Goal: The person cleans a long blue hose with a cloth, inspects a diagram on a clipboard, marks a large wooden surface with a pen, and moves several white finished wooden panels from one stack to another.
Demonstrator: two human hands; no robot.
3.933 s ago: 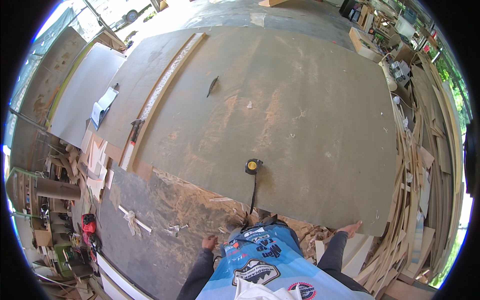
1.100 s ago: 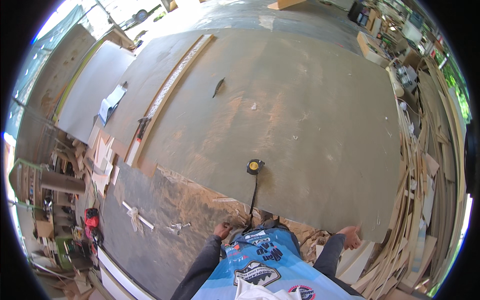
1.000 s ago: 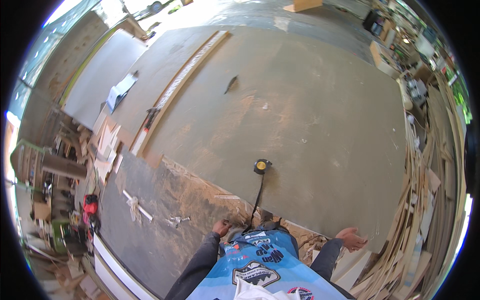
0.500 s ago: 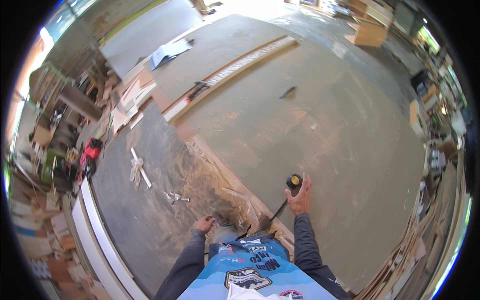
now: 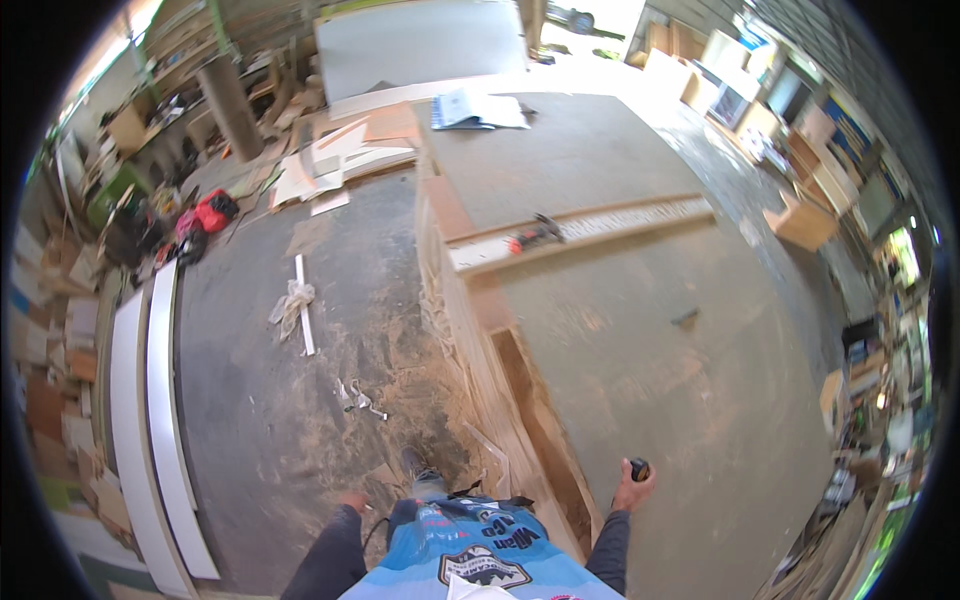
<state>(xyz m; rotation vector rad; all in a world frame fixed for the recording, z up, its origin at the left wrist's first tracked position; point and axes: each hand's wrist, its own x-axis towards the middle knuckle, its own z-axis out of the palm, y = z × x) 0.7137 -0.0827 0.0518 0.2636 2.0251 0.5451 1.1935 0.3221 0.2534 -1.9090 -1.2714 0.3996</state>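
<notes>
My right hand (image 5: 632,488) is over the near part of the large grey-brown worktop (image 5: 660,400), its fingers closed round a small black tape measure (image 5: 639,468). Low on the left, above the dusty floor, hangs my left hand (image 5: 354,500). Its fingers look drawn together in a pinch; a thin bit seems to stick out, too small and blurred to name. A long white board with wooden edges (image 5: 600,228) lies across the worktop. On it rests a red and black tool (image 5: 537,234). A small dark object (image 5: 685,318) lies nearer on the worktop.
An open gap (image 5: 530,400) runs along the worktop's left side. On the floor lie a white strip with crumpled plastic (image 5: 304,305) and silvery scraps (image 5: 358,398). Long white panels (image 5: 168,400) stand at the left. Papers (image 5: 475,110) lie at the worktop's far end.
The view has swung, so the worktop and the long board appear farther right. My right hand has closed round the tape measure, which it was beside with fingers spread. My left hand stays low.
</notes>
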